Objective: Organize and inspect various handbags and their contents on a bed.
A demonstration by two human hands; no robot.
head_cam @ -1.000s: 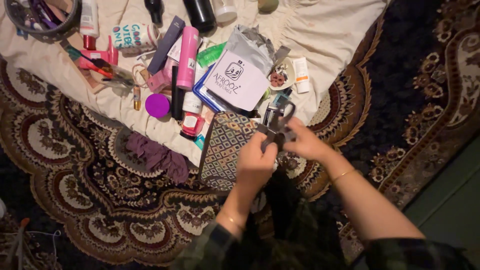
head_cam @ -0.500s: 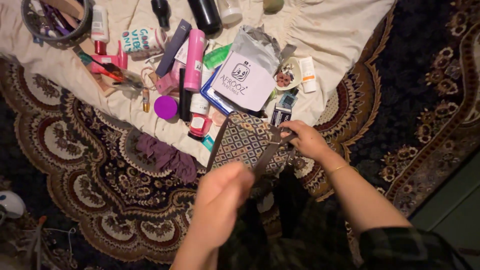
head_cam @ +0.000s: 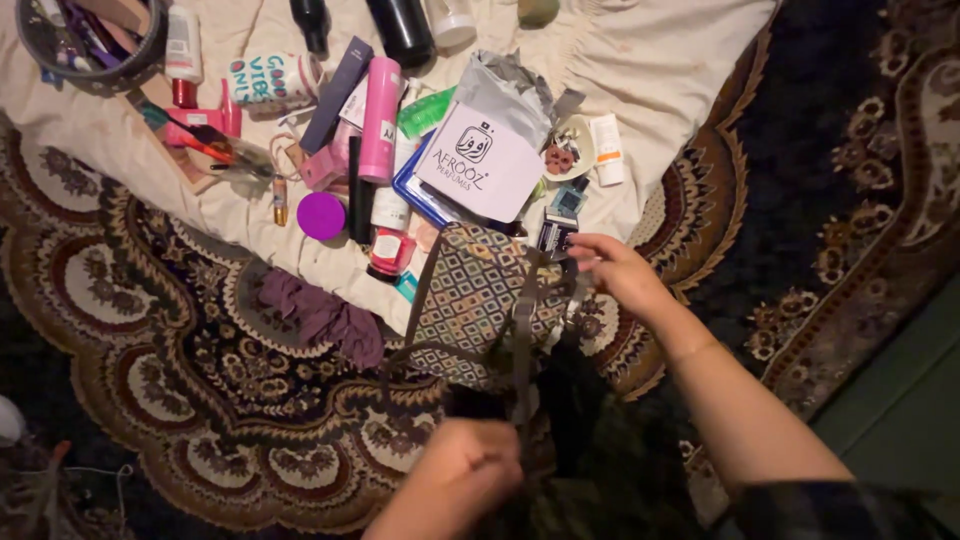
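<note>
A small bag [head_cam: 470,295] with a diamond pattern lies on the ornate carpet [head_cam: 200,380] below a pile of toiletries. My right hand [head_cam: 615,270] grips the bag's strap at the upper right corner of the bag. My left hand [head_cam: 465,475] is closed low in the picture, pulling a dark strap [head_cam: 520,340] that runs from the bag down toward me. A dark cloth lies under my arms.
On a cream cloth [head_cam: 650,60] sit a white paper bag [head_cam: 478,165], a pink tube [head_cam: 378,115], a purple lid [head_cam: 321,215], dark bottles, a mug and a round basket [head_cam: 90,45]. A purple cloth [head_cam: 320,315] lies left of the bag.
My left hand has drawn back toward me, pulling the strap out long. My right hand stays at the bag's corner.
</note>
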